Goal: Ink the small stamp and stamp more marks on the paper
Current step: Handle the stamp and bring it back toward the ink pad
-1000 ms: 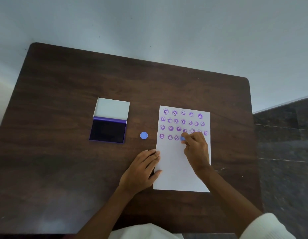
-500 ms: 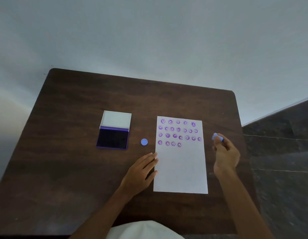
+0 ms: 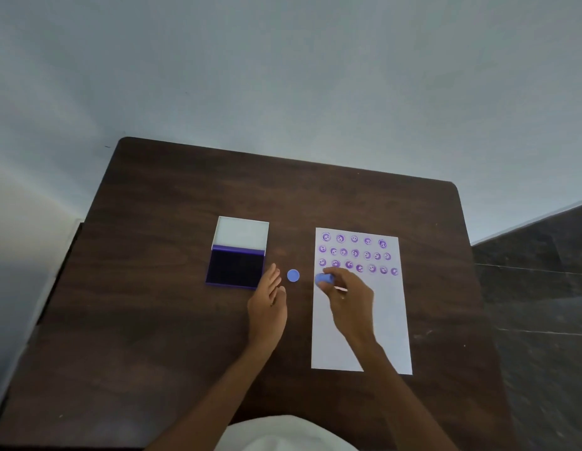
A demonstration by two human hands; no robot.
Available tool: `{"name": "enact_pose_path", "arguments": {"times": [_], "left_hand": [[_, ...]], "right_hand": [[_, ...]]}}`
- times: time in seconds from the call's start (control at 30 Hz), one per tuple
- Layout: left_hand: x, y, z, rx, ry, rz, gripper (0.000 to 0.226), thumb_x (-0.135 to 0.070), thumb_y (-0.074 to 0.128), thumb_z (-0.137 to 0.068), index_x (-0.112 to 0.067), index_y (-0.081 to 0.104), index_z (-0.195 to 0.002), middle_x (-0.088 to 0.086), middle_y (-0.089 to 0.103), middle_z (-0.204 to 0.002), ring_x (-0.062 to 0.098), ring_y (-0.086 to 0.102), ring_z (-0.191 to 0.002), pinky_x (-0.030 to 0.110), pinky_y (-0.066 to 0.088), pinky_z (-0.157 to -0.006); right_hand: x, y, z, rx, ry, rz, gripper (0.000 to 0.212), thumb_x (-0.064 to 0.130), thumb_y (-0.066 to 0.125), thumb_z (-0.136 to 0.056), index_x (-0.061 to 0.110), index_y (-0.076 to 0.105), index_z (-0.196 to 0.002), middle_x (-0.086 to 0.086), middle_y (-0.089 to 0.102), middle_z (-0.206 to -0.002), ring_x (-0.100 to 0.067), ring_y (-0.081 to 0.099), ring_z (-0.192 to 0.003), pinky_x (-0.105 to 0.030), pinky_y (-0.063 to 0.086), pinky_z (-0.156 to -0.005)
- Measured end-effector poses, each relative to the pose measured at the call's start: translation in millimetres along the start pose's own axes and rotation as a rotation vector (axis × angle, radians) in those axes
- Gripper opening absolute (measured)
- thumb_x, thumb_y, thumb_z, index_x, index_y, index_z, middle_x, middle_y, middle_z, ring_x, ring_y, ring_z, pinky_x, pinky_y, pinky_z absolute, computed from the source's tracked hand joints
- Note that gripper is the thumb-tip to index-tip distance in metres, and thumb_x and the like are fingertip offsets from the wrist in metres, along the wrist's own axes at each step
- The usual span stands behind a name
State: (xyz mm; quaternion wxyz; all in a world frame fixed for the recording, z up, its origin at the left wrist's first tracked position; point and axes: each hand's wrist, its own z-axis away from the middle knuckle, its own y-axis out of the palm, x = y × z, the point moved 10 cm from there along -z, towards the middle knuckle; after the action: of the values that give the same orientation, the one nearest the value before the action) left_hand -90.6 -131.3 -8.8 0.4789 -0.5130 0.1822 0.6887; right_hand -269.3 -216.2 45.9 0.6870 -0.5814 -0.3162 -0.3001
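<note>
A white paper [image 3: 387, 320] lies on the right half of the dark wooden table, with several rows of purple round marks across its top. My right hand [image 3: 349, 299] is over the paper's left edge, fingers pinched on the small blue stamp [image 3: 323, 279]. It hides the left part of the lowest row of marks. The open ink pad [image 3: 235, 267] sits to the left, dark purple inside, its white lid folded back. My left hand [image 3: 268, 304] rests flat on the table, fingertips near the pad's right edge, holding nothing.
A small blue round cap [image 3: 293, 275] lies on the table [image 3: 146, 320] between the ink pad and the paper. A pale wall rises behind the far table edge. Dark floor tiles [image 3: 537, 288] show to the right.
My right hand carried the stamp from the table's right side leftward over the paper's left edge. My left hand slid from the paper's edge toward the ink pad. The view tilted upward.
</note>
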Motion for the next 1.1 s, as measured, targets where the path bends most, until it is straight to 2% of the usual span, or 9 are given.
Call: {"name": "enact_pose_path", "arguments": {"times": [0.17, 0.3, 0.4, 0.5, 0.63, 0.8, 1.03, 1.1], "left_hand": [[8, 7, -6, 0.096, -0.062, 0.006, 0.053, -0.001, 0.050, -0.098, -0.019, 0.042, -0.148, 0.000, 0.050, -0.149, 0.013, 0.048, -0.136, 0.034, 0.039, -0.114], [12, 13, -11, 0.138, -0.101, 0.003, 0.055, -0.001, 0.051, -0.098, -0.020, 0.040, -0.148, 0.000, 0.050, -0.149, 0.014, 0.048, -0.137, 0.033, 0.039, -0.113], [12, 15, -13, 0.160, -0.109, -0.021, 0.057, 0.002, 0.051, -0.098, -0.021, 0.040, -0.149, 0.000, 0.050, -0.148, 0.014, 0.048, -0.136, 0.026, 0.039, -0.108], [14, 14, -15, 0.176, -0.124, -0.006, 0.058, 0.003, 0.050, -0.097, -0.022, 0.039, -0.149, 0.000, 0.053, -0.147, 0.014, 0.050, -0.135, 0.030, 0.041, -0.109], [15, 13, -19, 0.172, -0.129, -0.035, 0.056, 0.000, 0.051, -0.098, -0.023, 0.040, -0.148, -0.001, 0.055, -0.144, 0.014, 0.051, -0.133, 0.027, 0.041, -0.107], [17, 12, -23, 0.175, -0.133, -0.045, 0.052, -0.002, 0.052, -0.099, -0.022, 0.043, -0.146, 0.002, 0.057, -0.142, 0.015, 0.053, -0.131, 0.033, 0.044, -0.110], [17, 14, -24, 0.169, -0.116, -0.096, 0.050, -0.007, 0.053, -0.100, -0.023, 0.044, -0.146, 0.001, 0.053, -0.145, 0.017, 0.051, -0.131, 0.025, 0.041, -0.105], [16, 15, -24, 0.166, -0.110, -0.106, 0.050, -0.008, 0.053, -0.100, -0.024, 0.043, -0.146, 0.000, 0.052, -0.145, 0.016, 0.051, -0.132, 0.023, 0.040, -0.104]], "right_hand": [[6, 50, -11, 0.116, -0.019, 0.067, 0.019, 0.012, 0.065, -0.088, 0.007, 0.067, -0.106, -0.010, 0.071, -0.101, -0.020, 0.064, -0.093, -0.025, 0.047, -0.086], [-6, 70, -19, 0.163, 0.060, 0.131, 0.024, 0.017, 0.063, -0.090, 0.001, 0.064, -0.109, -0.017, 0.069, -0.106, -0.027, 0.064, -0.096, -0.023, 0.041, -0.089], [-12, 78, -19, 0.191, 0.091, 0.169, 0.027, 0.019, 0.063, -0.091, 0.002, 0.063, -0.112, -0.016, 0.068, -0.110, -0.026, 0.063, -0.097, -0.021, 0.039, -0.091], [-13, 81, -18, 0.200, 0.089, 0.188, 0.028, 0.019, 0.063, -0.091, 0.003, 0.062, -0.114, -0.015, 0.067, -0.113, -0.025, 0.063, -0.101, -0.019, 0.037, -0.092], [-13, 83, -17, 0.211, 0.082, 0.218, 0.030, 0.018, 0.061, -0.092, 0.003, 0.061, -0.117, -0.016, 0.066, -0.117, -0.026, 0.062, -0.104, -0.019, 0.035, -0.094], [-11, 87, -16, 0.232, 0.072, 0.243, 0.031, 0.016, 0.060, -0.092, 0.001, 0.059, -0.119, -0.018, 0.064, -0.121, -0.028, 0.060, -0.108, -0.022, 0.036, -0.098], [-16, 97, -13, 0.337, 0.082, 0.304, 0.036, 0.018, 0.058, -0.093, 0.002, 0.054, -0.126, -0.014, 0.059, -0.130, -0.025, 0.055, -0.117, -0.017, 0.031, -0.103], [-15, 98, -11, 0.341, 0.068, 0.309, 0.036, 0.016, 0.058, -0.093, 0.001, 0.054, -0.126, -0.016, 0.058, -0.131, -0.026, 0.055, -0.117, -0.020, 0.033, -0.104]]}}
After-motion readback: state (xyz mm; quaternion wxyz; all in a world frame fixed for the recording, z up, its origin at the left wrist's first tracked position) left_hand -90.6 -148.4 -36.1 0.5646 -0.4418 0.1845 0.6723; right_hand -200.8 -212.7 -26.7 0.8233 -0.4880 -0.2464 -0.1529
